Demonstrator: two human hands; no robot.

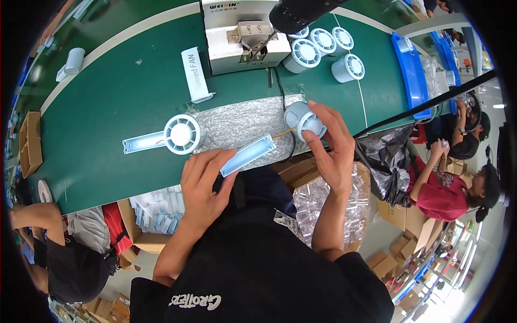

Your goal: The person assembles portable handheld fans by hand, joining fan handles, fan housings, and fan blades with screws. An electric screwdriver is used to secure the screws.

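My left hand (207,180) is closed on a light blue, trough-shaped handle shell (249,155), its fingers along the lower left end. My right hand (329,142) grips a round, light blue fan head (308,123) between thumb and fingers. A thin yellowish wire (284,132) runs from the fan head to the shell. Both parts are held over a sheet of clear bubble wrap (237,121). Left of the wrap lies a second fan head (183,134) with an open handle (142,142) attached. A pale handle cover (196,75) with printing lies farther back.
A screw feeder machine (242,40) stands at the back, with a black electric screwdriver (296,16) hanging beside it. Several fan heads (323,42) stand to its right. A blue tray (412,75) lies at the right edge. Boxes of parts (159,212) are below the table edge; co-workers (444,183) sit nearby.
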